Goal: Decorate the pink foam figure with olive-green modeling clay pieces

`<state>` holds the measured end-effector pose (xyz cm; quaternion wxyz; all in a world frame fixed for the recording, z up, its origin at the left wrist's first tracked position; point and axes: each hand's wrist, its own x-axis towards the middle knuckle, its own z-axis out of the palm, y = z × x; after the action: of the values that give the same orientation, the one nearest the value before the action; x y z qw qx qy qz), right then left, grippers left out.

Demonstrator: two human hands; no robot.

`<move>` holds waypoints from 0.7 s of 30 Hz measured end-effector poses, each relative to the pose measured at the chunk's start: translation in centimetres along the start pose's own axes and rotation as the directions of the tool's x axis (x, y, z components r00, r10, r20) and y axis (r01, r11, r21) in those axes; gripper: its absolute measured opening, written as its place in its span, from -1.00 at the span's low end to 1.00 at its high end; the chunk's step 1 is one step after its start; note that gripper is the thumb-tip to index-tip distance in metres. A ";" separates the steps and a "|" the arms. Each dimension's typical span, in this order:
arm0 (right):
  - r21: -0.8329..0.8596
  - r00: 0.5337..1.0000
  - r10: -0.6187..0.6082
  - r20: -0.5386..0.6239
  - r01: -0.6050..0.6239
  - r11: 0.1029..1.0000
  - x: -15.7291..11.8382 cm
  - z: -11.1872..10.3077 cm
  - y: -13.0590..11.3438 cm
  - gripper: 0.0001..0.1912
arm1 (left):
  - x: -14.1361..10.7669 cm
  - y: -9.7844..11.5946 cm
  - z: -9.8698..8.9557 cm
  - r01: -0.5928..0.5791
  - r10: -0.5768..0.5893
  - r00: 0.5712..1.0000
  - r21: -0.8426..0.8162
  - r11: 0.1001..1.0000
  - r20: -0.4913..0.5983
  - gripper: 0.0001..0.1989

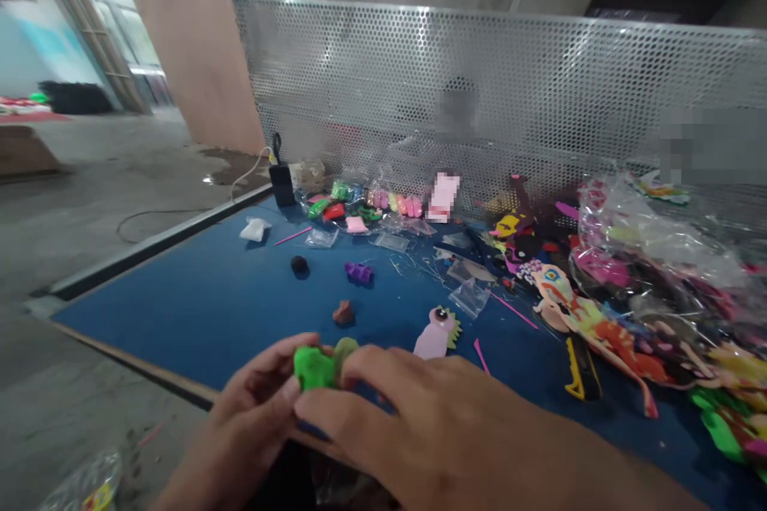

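My left hand [255, 407] pinches a bright green lump of modelling clay [314, 368] between thumb and fingers, near the table's front edge. Reaching across from the right, my right hand [419, 407] has its thumb at the underside of the green lump and its index finger on a duller olive-green piece of clay [344, 354] pressed against it. Part of both pieces is hidden behind the fingers. Just beyond the hands, a brown clay lump [343, 312] lies on the blue table. A pale pink clay figure [437, 333] with one eye and yellow-green spikes lies to the right.
Farther back lie purple clay [358, 272], a black clay ball [299, 264] and a white packet [255, 229]. Clay packs [395, 203] line the perforated metal screen [383, 72]. On the right are a yellow-and-black utility knife [581, 370], flat clay figures [593, 319] and plastic bags [659, 231].
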<state>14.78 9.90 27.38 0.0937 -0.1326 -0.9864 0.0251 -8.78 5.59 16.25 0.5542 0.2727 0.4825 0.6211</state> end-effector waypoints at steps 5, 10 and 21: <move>-0.177 0.997 -0.043 -0.070 0.030 0.984 3.4 1.7 -1.0 -0.63 | -3.2 -1.3 4.0 0.109 -0.111 0.978 0.020 0.994 0.177 -0.25; -0.186 0.997 -0.071 -0.041 0.062 0.981 2.7 0.3 0.1 -0.85 | -3.5 -2.4 3.6 0.062 -0.059 0.986 -0.010 0.998 0.158 -0.38; -0.107 0.761 0.143 -0.633 -0.269 0.957 0.0 -5.1 3.4 -0.46 | -0.6 -3.6 -2.7 -0.386 0.543 0.822 0.532 0.754 -0.173 -0.86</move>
<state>16.65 13.27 32.11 0.3952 -0.2500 -0.8777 -0.1043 -9.44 3.94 12.11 0.2110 0.4089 0.6172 0.6383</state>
